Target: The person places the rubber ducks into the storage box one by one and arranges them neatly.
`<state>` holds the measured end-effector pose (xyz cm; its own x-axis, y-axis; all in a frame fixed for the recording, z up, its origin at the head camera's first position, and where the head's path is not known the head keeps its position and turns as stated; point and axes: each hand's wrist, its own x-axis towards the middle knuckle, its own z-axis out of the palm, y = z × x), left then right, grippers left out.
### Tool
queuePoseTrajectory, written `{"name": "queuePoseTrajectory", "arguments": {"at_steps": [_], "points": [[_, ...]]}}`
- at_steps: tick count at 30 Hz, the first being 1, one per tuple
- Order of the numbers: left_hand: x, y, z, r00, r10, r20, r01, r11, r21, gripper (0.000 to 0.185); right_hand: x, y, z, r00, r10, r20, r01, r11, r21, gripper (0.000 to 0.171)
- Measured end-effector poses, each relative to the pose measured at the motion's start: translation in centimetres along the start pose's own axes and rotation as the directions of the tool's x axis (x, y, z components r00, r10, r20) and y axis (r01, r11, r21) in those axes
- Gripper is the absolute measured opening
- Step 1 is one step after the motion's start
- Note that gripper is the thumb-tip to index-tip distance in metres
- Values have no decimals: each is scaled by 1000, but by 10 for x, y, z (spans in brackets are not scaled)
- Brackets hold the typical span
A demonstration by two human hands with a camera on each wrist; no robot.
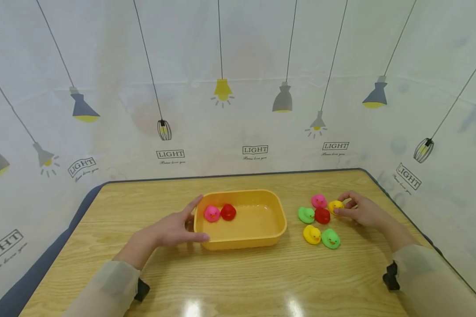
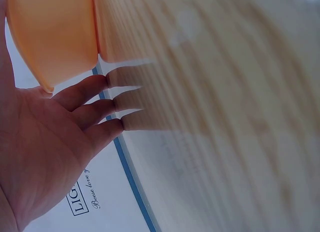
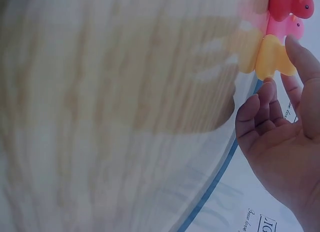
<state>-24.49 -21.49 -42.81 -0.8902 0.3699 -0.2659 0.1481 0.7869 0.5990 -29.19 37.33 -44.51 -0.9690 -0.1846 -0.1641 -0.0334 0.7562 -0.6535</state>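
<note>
A yellow-orange plastic tray (image 1: 258, 243) stands on the wooden table with a pink rubber duck (image 1: 212, 214) and a red one (image 1: 228, 212) in its left part. At its left end is my left hand (image 1: 174, 228), thumb along the near rim and index finger at the far corner; the other fingers stretch out below the rim. On the right, my right hand (image 1: 361, 210) pinches a yellow rubber duck (image 3: 270, 59) between thumb and index finger, low at the table. Its remaining fingers are loosely bent.
Beside the held duck lie a red duck (image 1: 322, 215), a pink duck (image 1: 319, 201) and a green duck (image 1: 306, 215). Nearer are another yellow duck (image 1: 311, 234) and another green duck (image 1: 331, 239). A lamp-printed cloth (image 1: 254, 127) rises behind the table (image 1: 230, 281).
</note>
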Motion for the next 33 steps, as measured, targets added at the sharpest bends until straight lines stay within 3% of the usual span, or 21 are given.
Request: {"name": "queuePoseTrajectory", "arguments": {"at_steps": [19, 26, 33], "points": [[0, -1, 1, 1000, 15, -5, -14, 1000, 14, 125, 0, 7, -1, 1000, -19, -7, 19, 1000, -10, 56], [0, -2, 1, 1000, 7, -3, -6, 1000, 8, 125, -5, 2, -5, 995, -46, -93, 40, 997, -69, 53], [-1, -1, 0, 1000, 10, -2, -10, 1000, 3, 125, -11, -21, -8, 981, -120, -155, 102, 988, -115, 51]]}}
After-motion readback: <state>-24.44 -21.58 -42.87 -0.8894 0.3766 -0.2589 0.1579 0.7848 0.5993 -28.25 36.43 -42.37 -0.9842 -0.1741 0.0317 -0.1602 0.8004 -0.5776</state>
